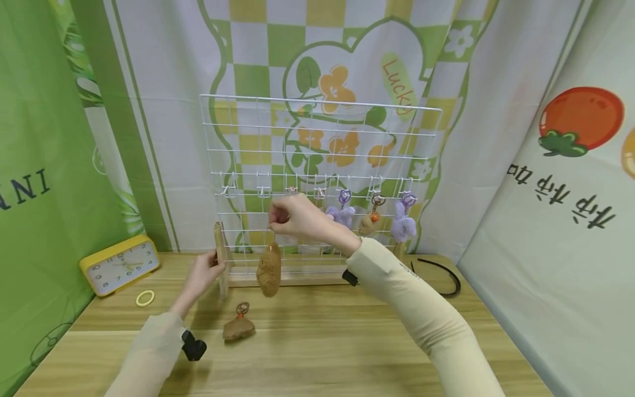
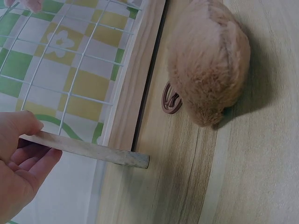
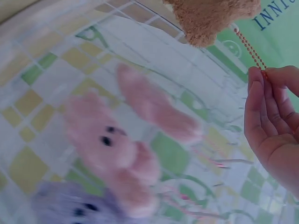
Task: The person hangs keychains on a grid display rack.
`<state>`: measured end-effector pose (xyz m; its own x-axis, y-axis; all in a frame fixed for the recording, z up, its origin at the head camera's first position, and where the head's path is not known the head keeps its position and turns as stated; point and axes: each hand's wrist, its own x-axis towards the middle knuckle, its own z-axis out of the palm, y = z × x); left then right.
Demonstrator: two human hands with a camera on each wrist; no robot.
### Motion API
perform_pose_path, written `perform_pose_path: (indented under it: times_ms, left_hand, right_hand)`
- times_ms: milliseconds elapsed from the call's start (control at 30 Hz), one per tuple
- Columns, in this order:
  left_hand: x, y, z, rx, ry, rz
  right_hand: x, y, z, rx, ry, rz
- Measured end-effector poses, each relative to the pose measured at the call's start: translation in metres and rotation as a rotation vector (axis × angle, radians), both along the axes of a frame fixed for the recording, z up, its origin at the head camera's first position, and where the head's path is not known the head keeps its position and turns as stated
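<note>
My right hand [image 1: 302, 218] pinches the orange bead chain [image 3: 250, 49] of a brown plush keychain [image 1: 269, 270], which dangles in front of a white wire grid rack [image 1: 317, 101]. My left hand [image 1: 200, 275] grips the rack's wooden end piece [image 2: 93, 150] between thumb and fingers. On the table below lies another brown plush keychain [image 1: 239, 329] with a brown ring; it looks large in the left wrist view. Pink plush keychains [image 3: 112, 140] hang on the rack, mostly hidden behind my right hand in the head view.
Purple plush keychains [image 1: 403, 226] and a tan one [image 1: 369, 223] hang from hooks at the rack's right. Bare hooks [image 1: 263, 192] line its left. A yellow clock [image 1: 121, 267] and a pale yellow ring [image 1: 145, 298] sit at left; a black strap [image 1: 453, 278] lies at right.
</note>
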<state>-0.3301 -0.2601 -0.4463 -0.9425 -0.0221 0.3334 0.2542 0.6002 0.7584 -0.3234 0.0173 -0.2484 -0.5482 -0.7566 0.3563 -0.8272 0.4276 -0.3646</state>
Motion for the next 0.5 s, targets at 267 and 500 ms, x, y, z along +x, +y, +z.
perform_pose_path:
  times_ms: [267, 500]
  left_hand:
    - [-0.002, -0.001, 0.0, 0.007, 0.011, -0.003]
    - [0.001, -0.001, 0.0, 0.006, -0.008, 0.009]
  right_hand:
    - [-0.001, -0.017, 0.032, -0.016, 0.053, -0.009]
    - [-0.015, -0.025, 0.041, -0.044, 0.077, -0.087]
